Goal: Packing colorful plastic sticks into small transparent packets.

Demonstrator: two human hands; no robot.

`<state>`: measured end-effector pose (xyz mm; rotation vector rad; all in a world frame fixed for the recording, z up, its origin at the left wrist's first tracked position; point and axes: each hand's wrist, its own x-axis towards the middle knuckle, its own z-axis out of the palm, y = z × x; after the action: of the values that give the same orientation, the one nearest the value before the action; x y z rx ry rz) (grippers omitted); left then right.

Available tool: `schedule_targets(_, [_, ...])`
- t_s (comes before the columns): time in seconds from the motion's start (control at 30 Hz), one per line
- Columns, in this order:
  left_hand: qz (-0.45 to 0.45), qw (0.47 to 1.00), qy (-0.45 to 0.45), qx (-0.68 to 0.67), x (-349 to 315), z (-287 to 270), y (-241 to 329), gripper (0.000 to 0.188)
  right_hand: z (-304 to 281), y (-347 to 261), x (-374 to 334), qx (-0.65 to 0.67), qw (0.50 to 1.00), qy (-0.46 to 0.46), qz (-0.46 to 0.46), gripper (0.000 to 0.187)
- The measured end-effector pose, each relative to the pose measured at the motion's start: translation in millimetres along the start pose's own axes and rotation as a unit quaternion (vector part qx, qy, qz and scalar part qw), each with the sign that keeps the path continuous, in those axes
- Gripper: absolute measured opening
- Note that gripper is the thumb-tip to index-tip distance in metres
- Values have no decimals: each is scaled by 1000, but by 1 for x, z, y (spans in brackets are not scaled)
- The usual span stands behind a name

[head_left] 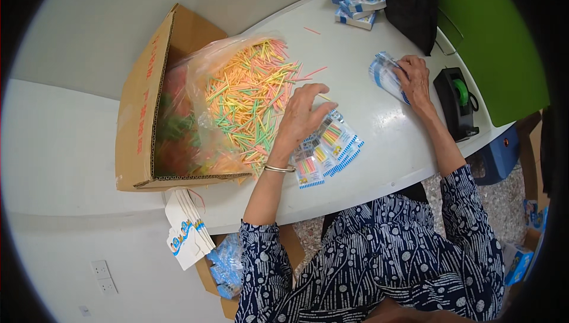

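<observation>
A heap of thin pastel sticks (252,86), pink, yellow, green and orange, spills from a clear plastic bag onto the white table. At its right edge hovers my left hand (303,115), thumb and fingers apart. A yellow stick (323,97) shows between its index finger and thumb; I cannot tell whether it is touched. Below that hand lie several clear, blue-edged packets (336,136) with coloured sticks inside, overlapping in a fan. Farther right, my right hand (414,83) has its fingers curled over a stack of flat blue-and-white packets (385,76).
The open cardboard box (142,104) holds the bag at the left. Small blue-and-white boxes (355,12) and a black bag (410,6) stand at the back. A black tape dispenser (453,104) sits at the right edge. Folded cartons (186,231) hang by the front left edge.
</observation>
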<state>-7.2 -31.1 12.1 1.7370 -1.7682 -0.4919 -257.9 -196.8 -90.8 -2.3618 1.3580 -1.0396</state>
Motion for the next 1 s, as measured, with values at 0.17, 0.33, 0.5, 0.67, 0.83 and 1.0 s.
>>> schedule_targets(0.17, [22,994,75,-71,30,13,4,37,-27,-61,5,82,984,38,-156,18])
schedule_targets(0.33, [-8,978,-3,-207,41,14,11,27,-25,-99,0,184,970,-18,-161,32])
schedule_targets(0.5, [17,975,64,-210,30,17,-3,15,-26,-113,8,296,943,-142,-57,21])
schedule_targets(0.67, [3,992,74,-101,25,17,-1,11,-15,-103,11,307,916,-256,3,24])
schedule_targets(0.83, [15,996,85,-28,26,17,-14,11,-10,-110,8,348,893,-283,44,26])
schedule_targets(1.0, [22,996,65,-53,31,3,-29,13,2,-109,6,356,895,-267,32,33])
